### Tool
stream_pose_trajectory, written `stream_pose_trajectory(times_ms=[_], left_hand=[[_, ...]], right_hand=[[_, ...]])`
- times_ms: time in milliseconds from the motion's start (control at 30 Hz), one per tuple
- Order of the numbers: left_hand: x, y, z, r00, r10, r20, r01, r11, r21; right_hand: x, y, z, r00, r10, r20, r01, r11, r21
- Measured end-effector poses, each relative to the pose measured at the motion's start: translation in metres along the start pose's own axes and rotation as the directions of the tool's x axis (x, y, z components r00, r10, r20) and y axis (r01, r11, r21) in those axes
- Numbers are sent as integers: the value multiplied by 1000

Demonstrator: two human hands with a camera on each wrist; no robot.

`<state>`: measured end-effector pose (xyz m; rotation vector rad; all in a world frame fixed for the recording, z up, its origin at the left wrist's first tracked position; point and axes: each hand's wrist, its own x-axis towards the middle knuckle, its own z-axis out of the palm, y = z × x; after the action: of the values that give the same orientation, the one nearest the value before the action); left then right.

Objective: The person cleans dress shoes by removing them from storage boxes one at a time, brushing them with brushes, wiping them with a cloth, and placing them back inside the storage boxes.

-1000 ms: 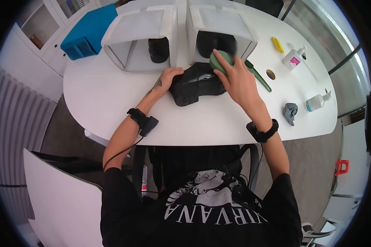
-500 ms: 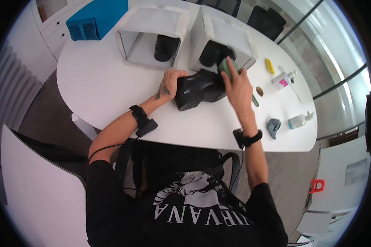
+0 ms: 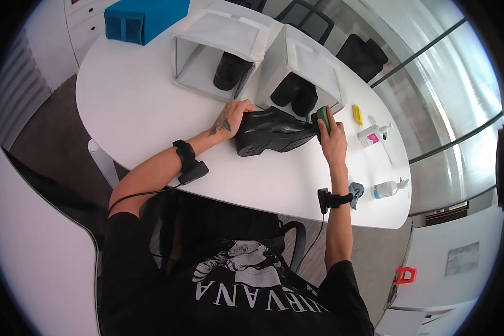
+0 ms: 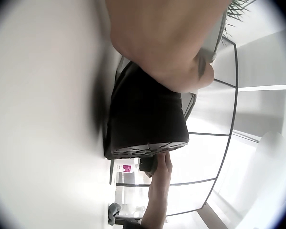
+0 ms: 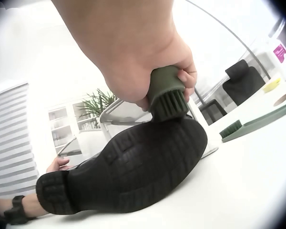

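Observation:
A black shoe [image 3: 274,131] lies tipped on its side on the white table, its treaded sole turned toward the person. The left hand [image 3: 231,119] grips it at the heel end, with the fingertips partly hidden behind the shoe. At the toe, the right hand [image 3: 334,144] holds a green scrub brush [image 5: 167,88] between thumb and fingers. Dark bristles of that brush press on the toe edge in the right wrist view. The left wrist view has the heel of the shoe [image 4: 148,114] below the left hand.
Two white fabric boxes [image 3: 218,33] stand behind the shoe with black shoes inside. A long-handled green brush [image 5: 264,121] lies right of the toe. Farther right are a yellow object [image 3: 357,115], two pump bottles [image 3: 369,136] and a grey cloth [image 3: 356,195].
The right hand has brought the brush down and outward to the shoe's toe. The shoe has rolled so its sole faces the person more. The head view has turned.

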<state>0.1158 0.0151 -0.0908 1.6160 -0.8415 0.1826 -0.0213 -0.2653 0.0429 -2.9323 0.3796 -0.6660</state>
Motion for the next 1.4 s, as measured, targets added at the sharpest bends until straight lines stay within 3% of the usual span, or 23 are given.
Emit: stream_pose_trajectory(times_ms=[67,100,167,200,267,333,433,500,533,567,600,700,800,867,933,1067,1100,1133,1167,1200,1267,1300,1400], left_hand=[[-3,2,-1,980,187,-68,-158,939,306],[-1,8,-5,980,183,-78,-151,939,308],[1,18,-14,997,-11,79,-2,987,160],[0,13,-12,996,-19,90,4,987,159],[-8,-1,-4,940,342,0,-304,836,456],[-4,4,-4,960,279,30,-268,881,390],[-2,22,-9,979,205,-2,-190,911,365],[0,30,-14,988,112,108,-138,950,279],[-3,23,-13,989,108,97,-131,950,283],[-6,12,-8,969,241,52,-244,904,351],[-8,4,-3,928,373,17,-345,840,420],[-8,-7,-2,934,353,59,-341,827,446],[-10,5,-8,944,318,92,-325,837,439],[-8,18,-11,973,217,84,-233,898,372],[0,33,-19,988,-63,139,34,978,206],[1,24,-7,1000,27,0,-26,978,206],[2,28,-3,998,-34,-47,36,999,31],[2,30,-1,992,-101,-80,88,985,-151],[6,29,-11,979,-181,96,196,963,-184],[6,22,-9,978,-183,99,199,960,-195],[5,12,5,941,-280,190,336,707,-622],[5,17,6,918,-356,173,381,676,-631],[1,42,-4,932,-316,177,358,731,-581]], right_hand=[[-5,-7,-2,999,-47,-3,47,998,46],[-11,-18,-5,996,-87,-8,88,991,99],[-30,-50,-20,985,-172,29,169,982,81],[-38,-61,-26,976,-211,52,205,972,113],[-49,-77,-29,968,-243,68,234,966,113],[-49,-73,-30,957,-285,60,278,955,102],[-30,-35,-20,989,-146,23,144,987,69],[-13,-5,-13,997,-68,22,67,997,36],[-8,1,-12,999,-16,27,17,1000,-18],[-5,5,-11,999,4,42,-3,1000,-24],[-6,2,-12,999,-2,45,3,1000,-30],[-21,-28,-21,983,-182,11,181,982,61],[-52,-92,-33,949,-299,103,300,954,-1],[-66,-116,-23,904,-419,83,420,908,8],[-67,-122,-15,902,-424,79,425,905,1],[-43,-71,-5,964,-263,-35,264,964,19],[-34,-56,-9,987,-159,-8,158,985,-66],[-24,-36,-9,994,-106,-15,105,991,-83],[-15,-8,-2,997,-73,-11,71,992,-102],[-9,12,4,999,-33,-10,31,992,-125],[-8,20,6,999,-15,34,15,1000,-3],[-14,8,4,1000,3,20,-3,1000,-9],[-23,-22,-2,997,-80,-18,78,992,-94]])
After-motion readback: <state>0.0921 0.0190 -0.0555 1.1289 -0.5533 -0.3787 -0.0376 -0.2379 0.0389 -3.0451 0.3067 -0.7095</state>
